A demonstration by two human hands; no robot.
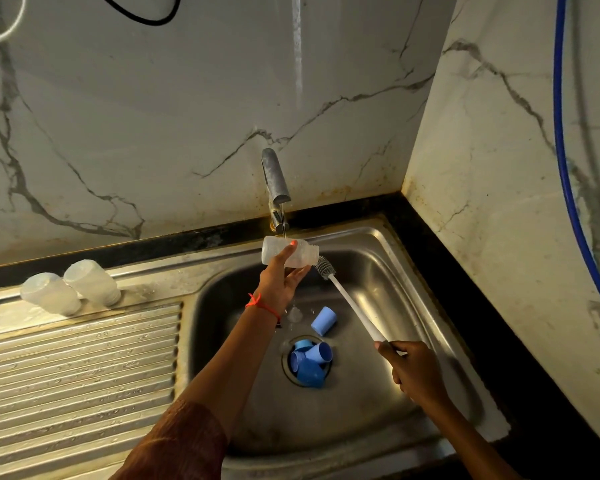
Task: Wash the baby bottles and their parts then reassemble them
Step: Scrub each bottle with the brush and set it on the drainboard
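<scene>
Your left hand (280,280) grasps a clear baby bottle (272,249), thumb across its front and fingers underneath, holding it sideways over the sink (381,285) with its threaded mouth pointing right. A thin stream of water (283,223) falls from the tap (274,176) onto the bottle's upper side. Your right hand (414,370) is clenched round the lower end of a white bottle brush (352,304), whose shaft slants up to the left; the grey bristle head sits just outside the bottle's mouth, and you cannot tell from here whether it touches the rim. A red thread (261,304) is tied round your left wrist. Down in the basin, one blue cap (324,321) lies on its side near the drain, and several more blue caps (309,363) are heaped in the drain opening itself. A small clear part (294,314) lies between your left wrist and the lone cap. On the ribbed drainboard (84,368) to the left, two more clear bottles (71,289) stand mouth-down side by side, touching each other.
</scene>
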